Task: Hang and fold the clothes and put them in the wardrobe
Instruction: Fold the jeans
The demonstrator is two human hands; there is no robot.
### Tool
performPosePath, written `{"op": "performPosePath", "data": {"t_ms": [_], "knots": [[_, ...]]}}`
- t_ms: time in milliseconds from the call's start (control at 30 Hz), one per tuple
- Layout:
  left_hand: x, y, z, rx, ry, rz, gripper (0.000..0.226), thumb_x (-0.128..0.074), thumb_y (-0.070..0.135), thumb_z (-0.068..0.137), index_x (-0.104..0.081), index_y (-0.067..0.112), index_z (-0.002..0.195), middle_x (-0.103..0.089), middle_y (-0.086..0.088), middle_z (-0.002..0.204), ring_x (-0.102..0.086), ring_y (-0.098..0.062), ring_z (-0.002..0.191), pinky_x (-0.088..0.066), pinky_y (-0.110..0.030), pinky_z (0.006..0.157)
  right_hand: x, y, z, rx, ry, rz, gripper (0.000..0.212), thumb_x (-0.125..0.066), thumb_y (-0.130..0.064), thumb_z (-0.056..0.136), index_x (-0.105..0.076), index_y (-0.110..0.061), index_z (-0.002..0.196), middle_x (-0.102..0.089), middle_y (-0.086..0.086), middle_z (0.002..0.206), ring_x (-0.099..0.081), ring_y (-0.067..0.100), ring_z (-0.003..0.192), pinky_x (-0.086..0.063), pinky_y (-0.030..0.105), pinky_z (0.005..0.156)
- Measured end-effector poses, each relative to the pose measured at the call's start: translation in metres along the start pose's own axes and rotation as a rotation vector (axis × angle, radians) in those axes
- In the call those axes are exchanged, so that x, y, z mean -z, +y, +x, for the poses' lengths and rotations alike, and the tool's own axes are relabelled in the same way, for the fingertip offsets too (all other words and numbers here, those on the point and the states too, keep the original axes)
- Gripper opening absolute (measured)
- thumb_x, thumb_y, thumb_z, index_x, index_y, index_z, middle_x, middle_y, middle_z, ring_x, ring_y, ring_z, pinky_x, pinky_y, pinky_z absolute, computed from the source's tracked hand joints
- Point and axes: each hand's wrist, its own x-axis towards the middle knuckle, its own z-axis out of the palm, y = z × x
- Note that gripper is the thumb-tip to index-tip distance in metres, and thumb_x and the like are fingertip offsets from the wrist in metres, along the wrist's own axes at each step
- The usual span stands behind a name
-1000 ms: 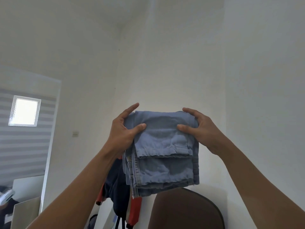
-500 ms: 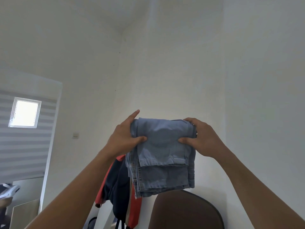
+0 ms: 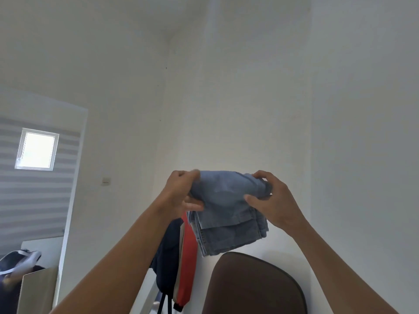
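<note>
Denim jeans (image 3: 226, 207), one, two hands

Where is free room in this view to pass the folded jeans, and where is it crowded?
Free: above both hands, against the white wall. Crowded: below the folded jeans, where the brown chair back and the hanging dark and red garment stand close together.

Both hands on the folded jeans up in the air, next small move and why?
Probably carry the bundle toward a shelf, keeping both grips. The folded jeans hang in mid-air, pinched at the top corners by the left hand and right hand, layers loose below. No wardrobe is in view.
</note>
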Motion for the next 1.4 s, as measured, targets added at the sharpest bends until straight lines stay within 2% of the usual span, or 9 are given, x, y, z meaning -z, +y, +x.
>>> {"op": "performPosePath", "data": {"t_ms": [133, 300, 433, 533, 667, 1000, 1133, 1267, 1400], "knots": [[-0.020, -0.023, 0.006, -0.040, 0.259, -0.194, 0.059, -0.085, 0.048, 0.069, -0.048, 0.008, 0.092, -0.052, -0.011, 0.092, -0.059, -0.033, 0.072, -0.058, -0.064, 0.067, -0.016, -0.003, -0.014, -0.180, 0.021, 0.340, 0.022, -0.074, -0.034, 0.086, -0.065, -0.021, 0.102, -0.064, -0.008, 0.114, -0.068, 0.017, 0.104, -0.062, 0.037, 0.079], [-0.029, -0.061, 0.002, -0.129, 0.504, -0.208, 0.055, -0.093, 0.040, 0.059, -0.050, 0.020, 0.086, -0.063, -0.002, 0.094, -0.065, -0.019, 0.081, -0.060, -0.039, 0.070, -0.034, -0.004, -0.029, -0.448, 0.155, 0.478, 0.039, -0.059, -0.049, 0.094, -0.060, -0.010, 0.088, -0.065, 0.009, 0.104, -0.068, 0.024, 0.093, -0.063, 0.044, 0.064], [-0.027, -0.096, -0.006, -0.239, 0.497, -0.134, 0.048, -0.091, 0.027, 0.067, -0.049, 0.017, 0.088, -0.058, -0.003, 0.087, -0.058, -0.016, 0.075, -0.051, -0.029, 0.065, -0.035, 0.019, -0.043, -0.562, 0.144, 0.424, 0.051, -0.057, -0.050, 0.094, -0.034, -0.032, 0.136, -0.053, 0.000, 0.124, -0.063, 0.021, 0.097, -0.057, 0.035, 0.049], [-0.021, -0.128, -0.010, -0.302, 0.446, -0.077, 0.049, -0.091, 0.028, 0.066, -0.045, 0.020, 0.082, -0.055, -0.013, 0.087, -0.058, -0.028, 0.076, -0.056, -0.037, 0.070, -0.031, 0.040, -0.056, -0.721, -0.008, 0.562, 0.086, -0.060, -0.061, 0.083, -0.006, -0.056, 0.150, -0.034, 0.001, 0.156, -0.056, 0.034, 0.114, -0.060, 0.052, 0.061], [-0.020, -0.166, -0.024, -0.300, 0.367, -0.076, 0.052, -0.092, 0.018, 0.066, -0.042, 0.021, 0.079, -0.049, -0.009, 0.085, -0.052, -0.024, 0.074, -0.052, -0.042, 0.072, -0.031, 0.084, -0.086, -0.983, -0.152, 0.711, 0.090, -0.074, -0.056, 0.074, -0.029, -0.044, 0.151, -0.045, 0.007, 0.150, -0.062, 0.043, 0.113, -0.055, 0.066, 0.074], [-0.073, -0.221, -0.065, -0.289, 0.036, -0.029, 0.084, -0.088, 0.006, 0.070, -0.045, 0.030, 0.138, -0.048, 0.024, 0.134, -0.054, 0.012, 0.116, -0.051, -0.010, 0.084, 0.014, 0.114, -0.177, -0.877, 0.172, 0.647, 0.031, -0.061, -0.004, 0.092, -0.068, -0.011, 0.122, -0.068, 0.011, 0.124, -0.067, 0.028, 0.107, -0.060, 0.044, 0.080], [-0.101, -0.239, -0.063, 0.045, -0.183, -0.190, 0.113, -0.095, 0.039, 0.056, -0.035, 0.026, 0.151, -0.049, 0.006, 0.147, -0.059, -0.009, 0.121, -0.058, -0.027, 0.085, 0.076, 0.122, -0.212, -0.746, 0.238, 0.458, 0.041, -0.066, -0.001, 0.089, -0.066, -0.017, 0.126, -0.064, 0.003, 0.131, -0.067, 0.021, 0.112, -0.060, 0.040, 0.086], [-0.149, -0.240, -0.078, 0.578, -0.487, -0.292, 0.060, -0.080, 0.054, 0.073, -0.073, 0.010, 0.113, -0.073, -0.012, 0.117, -0.072, -0.029, 0.101, -0.057, -0.045, 0.086, 0.142, 0.111, -0.259, -0.680, 0.243, 0.341, 0.048, -0.068, 0.004, 0.085, -0.066, -0.020, 0.126, -0.064, 0.004, 0.132, -0.065, 0.022, 0.117, -0.058, 0.042, 0.090], [-0.214, -0.250, -0.120, 0.498, -0.593, -0.017, 0.081, -0.094, 0.031, 0.059, -0.056, 0.010, 0.129, -0.069, -0.011, 0.117, -0.070, -0.030, 0.099, -0.061, -0.041, 0.080, 0.194, 0.085, -0.310, -0.712, 0.296, 0.209, 0.042, -0.076, -0.003, 0.081, -0.071, -0.026, 0.116, -0.064, 0.001, 0.130, -0.065, 0.022, 0.116, -0.059, 0.041, 0.086]]}}
